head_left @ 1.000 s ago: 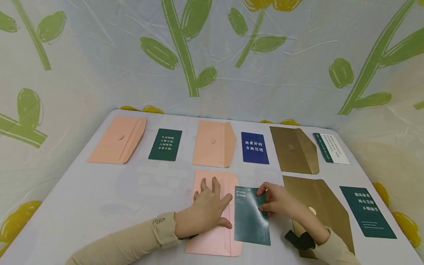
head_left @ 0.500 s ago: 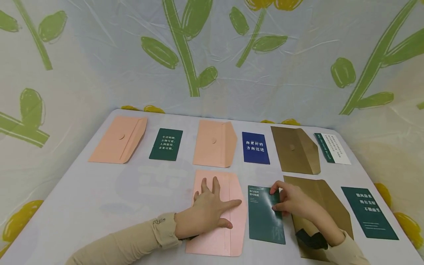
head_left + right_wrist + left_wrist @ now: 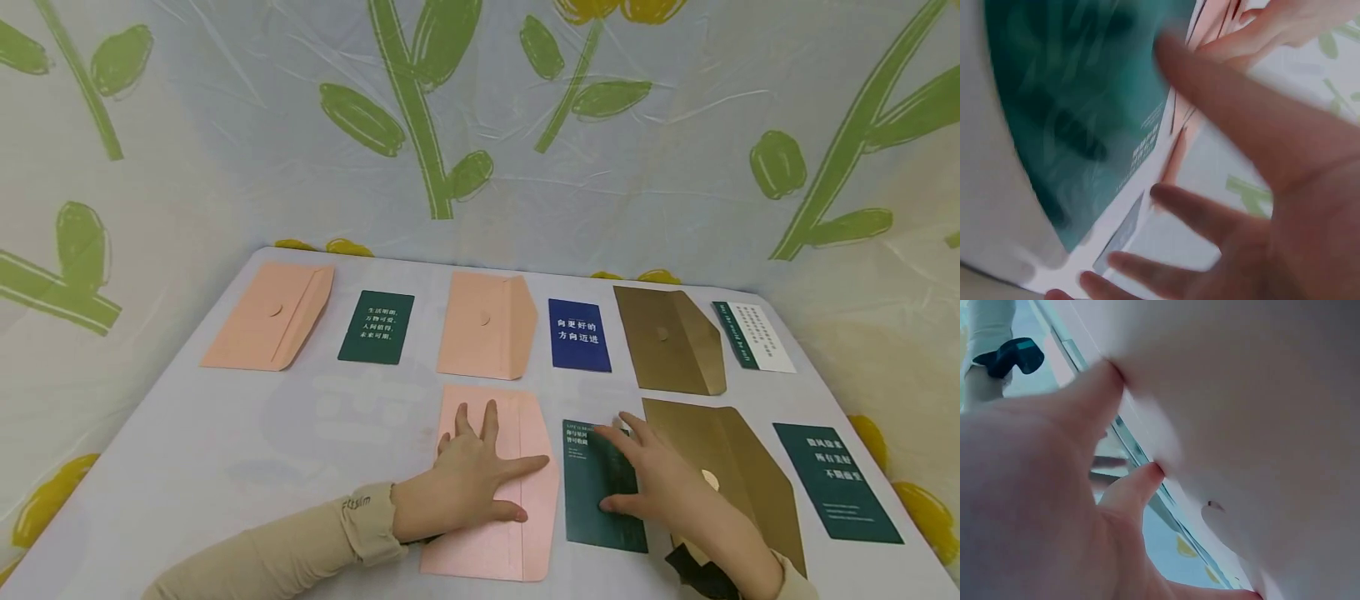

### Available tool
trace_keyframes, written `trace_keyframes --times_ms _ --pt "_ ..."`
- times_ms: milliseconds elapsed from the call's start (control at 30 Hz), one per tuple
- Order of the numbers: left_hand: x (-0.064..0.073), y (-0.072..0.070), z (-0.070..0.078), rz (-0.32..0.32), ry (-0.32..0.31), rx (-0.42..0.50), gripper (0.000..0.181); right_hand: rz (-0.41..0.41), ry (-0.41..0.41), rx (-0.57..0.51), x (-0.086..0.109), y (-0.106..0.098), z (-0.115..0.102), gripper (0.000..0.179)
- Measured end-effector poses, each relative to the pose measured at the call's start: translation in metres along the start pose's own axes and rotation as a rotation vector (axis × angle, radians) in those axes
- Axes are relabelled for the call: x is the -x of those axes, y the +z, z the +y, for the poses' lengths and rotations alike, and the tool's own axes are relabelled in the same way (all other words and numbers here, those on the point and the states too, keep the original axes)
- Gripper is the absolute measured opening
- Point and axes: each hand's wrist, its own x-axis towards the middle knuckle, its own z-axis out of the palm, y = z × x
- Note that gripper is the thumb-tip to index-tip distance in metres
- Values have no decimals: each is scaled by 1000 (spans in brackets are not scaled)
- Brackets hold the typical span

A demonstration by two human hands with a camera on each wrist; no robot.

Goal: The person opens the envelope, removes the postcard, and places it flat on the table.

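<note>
My left hand (image 3: 465, 479) lies with spread fingers on the near pink envelope (image 3: 536, 546), its fingertips touching the paper in the left wrist view. That envelope's flap is unfolded toward the right. Just right of the flap, a dark green card with small white print (image 3: 585, 492) lies flat on the table. Over the card's right side is my right hand (image 3: 663, 475), fingers and thumb spread apart, pinching nothing. The right wrist view shows the thumb crossing above the green card (image 3: 1072, 94). Partly behind the right hand and wrist sits the near gold envelope (image 3: 757, 492).
Along the back lie two pink envelopes (image 3: 262, 325) (image 3: 480, 333), a green card (image 3: 377, 327), a blue card (image 3: 579, 335), a gold envelope (image 3: 660, 342) and a white-and-green card (image 3: 757, 337). Another green card (image 3: 840, 483) is at the right edge. Patterned cloth (image 3: 262, 125) surrounds the table.
The green card slid right, away from the pink envelope's flap, in the right hand's pinch. Then the right hand let go and spread its fingers. The left hand stays on the envelope.
</note>
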Motion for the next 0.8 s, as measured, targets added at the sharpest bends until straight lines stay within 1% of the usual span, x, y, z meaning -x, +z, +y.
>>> trace_keyframes --times_ms 67,133,200,267,367,467,600,667,800 --pt "0 0 0 -10 -1 -8 79 -62 -42 -26 2 2 1 104" --pt "1 -1 0 -22 -5 -21 85 -129 -61 -57 4 4 2 113" --pt "1 -2 0 -31 -8 -38 89 -179 -70 -83 4 6 4 116" --pt "2 -2 -1 -40 -11 -15 91 -209 -77 -97 3 7 5 115" --pt "5 0 -5 -45 -11 59 91 -220 -96 -91 3 8 6 113" --pt "9 4 -12 -42 -2 140 90 -212 -128 -69 3 8 4 113" --pt "16 9 -21 -48 10 189 90 -210 -142 -47 3 10 -1 112" --pt "21 11 -25 -52 10 208 90 -215 -138 -57 3 12 -4 111" --pt "34 13 -38 -63 10 273 90 -222 -131 -100 3 14 -12 110"
